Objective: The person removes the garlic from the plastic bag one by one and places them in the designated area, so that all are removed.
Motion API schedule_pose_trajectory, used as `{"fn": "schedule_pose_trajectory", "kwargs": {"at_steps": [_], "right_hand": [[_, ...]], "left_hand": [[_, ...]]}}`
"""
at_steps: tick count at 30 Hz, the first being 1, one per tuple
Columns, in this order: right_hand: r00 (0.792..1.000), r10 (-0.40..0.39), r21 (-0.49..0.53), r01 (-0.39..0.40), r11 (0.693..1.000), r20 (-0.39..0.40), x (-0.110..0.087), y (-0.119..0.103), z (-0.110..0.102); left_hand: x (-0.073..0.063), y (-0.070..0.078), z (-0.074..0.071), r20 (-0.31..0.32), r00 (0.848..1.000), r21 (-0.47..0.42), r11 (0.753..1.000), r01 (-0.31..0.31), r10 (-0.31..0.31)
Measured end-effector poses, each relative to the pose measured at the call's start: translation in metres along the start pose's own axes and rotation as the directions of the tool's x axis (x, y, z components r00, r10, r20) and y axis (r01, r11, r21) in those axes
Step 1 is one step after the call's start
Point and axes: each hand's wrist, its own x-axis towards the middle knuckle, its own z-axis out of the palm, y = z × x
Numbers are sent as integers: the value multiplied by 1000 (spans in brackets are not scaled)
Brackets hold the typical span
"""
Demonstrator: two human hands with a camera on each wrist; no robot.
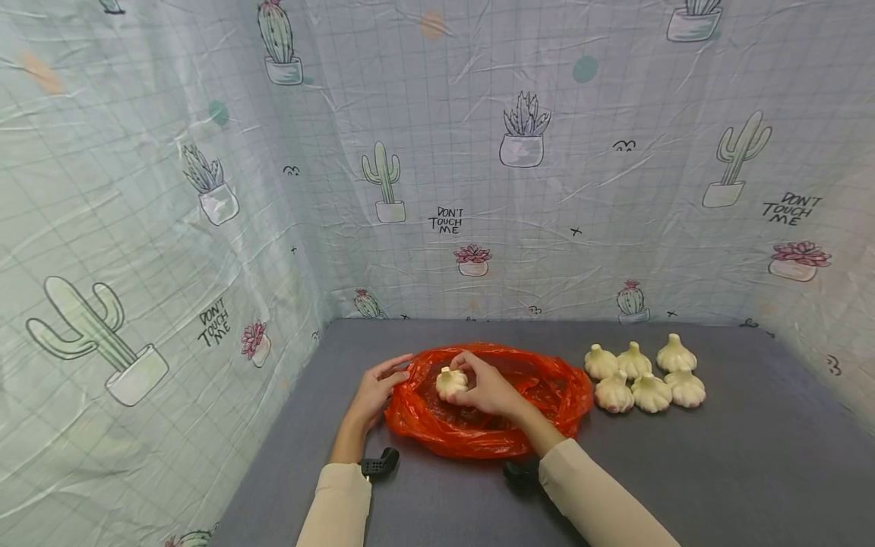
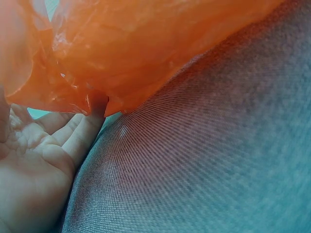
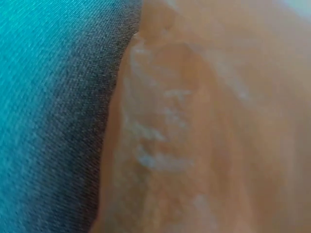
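Observation:
A red plastic bag point(image 1: 437, 444) lies wide open on the table, its rim crumpled outward. Over its left part my right hand point(image 1: 488, 387) pinches a garlic bulb point(image 1: 451, 384) between thumb and fingers, stem upward. At the bag's left side my left hand point(image 1: 374, 389) touches the rim with its fingers extended. The left wrist view shows the palm of that hand point(image 2: 39, 165) low beside the bag point(image 2: 131, 53), fingertips partly hidden by the plastic. Thin plastic of the bag point(image 3: 209, 136) fills most of the right wrist view, hiding the right hand there.
Several garlic bulbs point(image 1: 652, 393) stand close together in two rows, just right of the bag. They rest on the dark grey table point(image 1: 738, 463). Behind and to the left hangs a pale curtain point(image 1: 437, 175) printed with cacti.

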Motion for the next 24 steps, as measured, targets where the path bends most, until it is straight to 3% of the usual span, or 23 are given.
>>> {"fn": "schedule_pose_trajectory", "kwargs": {"at_steps": [12,24], "right_hand": [[1000,-11,42,11,999,13,-13,-9,-13],[999,-12,-3,11,1000,-44,-31,-10,-32]], "left_hand": [[1,-1,-1,0,1000,-2,1000,10,-10],[0,0,-2,5,1000,13,1000,6,-7]]}}
